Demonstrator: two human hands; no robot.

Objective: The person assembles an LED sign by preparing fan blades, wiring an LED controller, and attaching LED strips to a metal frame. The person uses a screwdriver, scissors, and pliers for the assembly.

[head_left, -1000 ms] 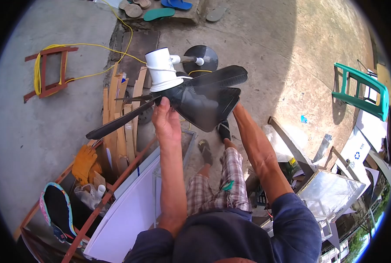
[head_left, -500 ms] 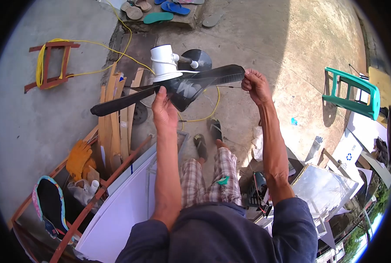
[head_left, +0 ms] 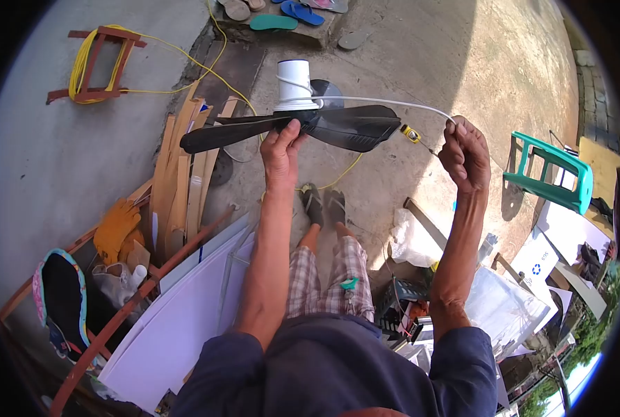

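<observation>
My left hand [head_left: 282, 154] grips a fan from below, at the hub under its black blades [head_left: 355, 128]. Above the blades stands the fan's white motor housing [head_left: 294, 85], with a white cord [head_left: 386, 102] wound round it. The cord runs off to the right in an arc and ends in my right hand [head_left: 465, 154], whose fingers are closed on it. A screwdriver-like tool with a yellow and black handle [head_left: 410, 133] sticks out from the same hand, its thin shaft towards the fingers. Behind the housing shows a dark round disc [head_left: 328, 94].
A yellow cable on a wooden frame [head_left: 108, 66] lies at the upper left, wood strips [head_left: 174, 174] below it. Sandals [head_left: 275, 22] lie on a step ahead. A green plastic stool [head_left: 549, 174] rests on its side at right. A purplish-white panel [head_left: 171, 333] leans at lower left.
My right hand has left the blade tip and moved right, holding the white cord stretched out from the housing. The fan has shifted right and its blades are turned differently. The yellow handle now shows.
</observation>
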